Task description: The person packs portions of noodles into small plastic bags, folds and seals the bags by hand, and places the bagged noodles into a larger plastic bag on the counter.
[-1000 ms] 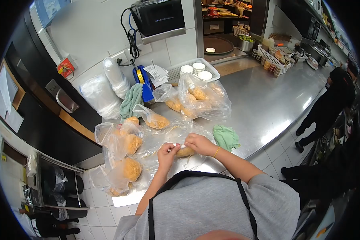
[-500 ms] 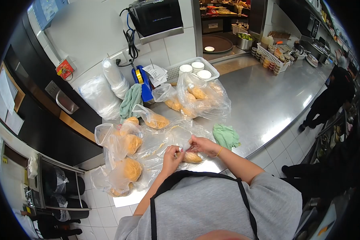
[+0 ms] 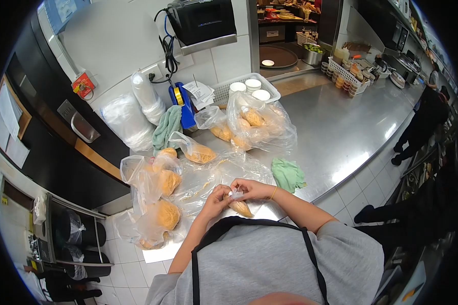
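Note:
Near the counter's front edge, my left hand [image 3: 218, 199] and my right hand [image 3: 248, 188] meet at the gathered neck of a small clear bag [image 3: 241, 207] with orange-yellow shreds in it. The fingers of both hands are closed on the bag's twisted plastic. Its filled part hangs or rests just below them, close to the apron. Under and behind the hands lies a flat, crumpled plastic sheet [image 3: 208, 178]. Open bags of the same shreds [image 3: 169, 214] stand to the left, and another [image 3: 200, 154] lies behind.
A large clear bag [image 3: 259, 127] holding filled bags sits at the back beside a white basket [image 3: 274, 93] with cups. Green cloths lie at the right [image 3: 287, 174] and back left [image 3: 167, 129]. A person in black [image 3: 426, 114] stands beyond the counter [image 3: 341, 127].
The small bag has swung, its filled end now pointing down and right. My hands have drawn closer together around its neck. The person in black at the right has shifted position.

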